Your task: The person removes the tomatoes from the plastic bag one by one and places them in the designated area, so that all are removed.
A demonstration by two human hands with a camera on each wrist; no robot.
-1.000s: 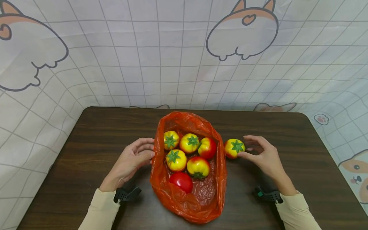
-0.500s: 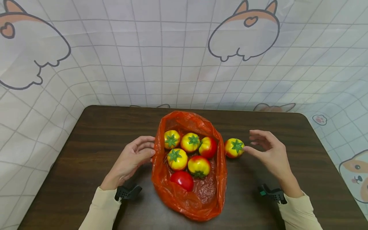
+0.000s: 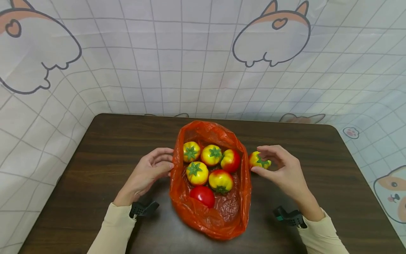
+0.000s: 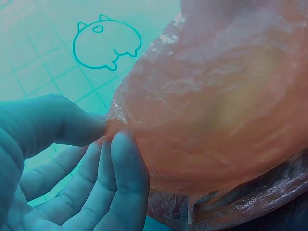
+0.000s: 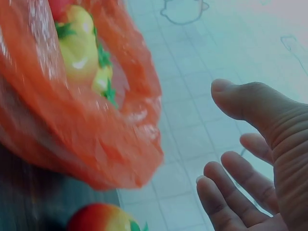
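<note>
An orange-red plastic bag [image 3: 210, 225] stands with its mouth open on the dark table, several red-and-yellow tomatoes [image 3: 220, 181] with green star-shaped tops inside. A plain red one lies toward the near side. My left hand [image 3: 149, 176] pinches the bag's left rim between thumb and forefinger; the left wrist view shows the thin film [image 4: 115, 126] caught there. Just outside the bag's right side lies another tomato [image 3: 258, 160], partly hidden behind my right hand [image 3: 283, 173]. In the right wrist view that hand's thumb and fingers [image 5: 224, 197] are spread apart, with nothing between them.
The dark wooden table [image 3: 104, 155] ends in front of a white grid-patterned cloth [image 3: 190, 63] with cartoon corgis, which hangs behind it and along the sides. A black wrist camera [image 3: 144, 209] sits on each forearm.
My right hand first drew back right from the loose tomato, then came left again, over it toward the bag's right rim. The left hand keeps its hold on the bag.
</note>
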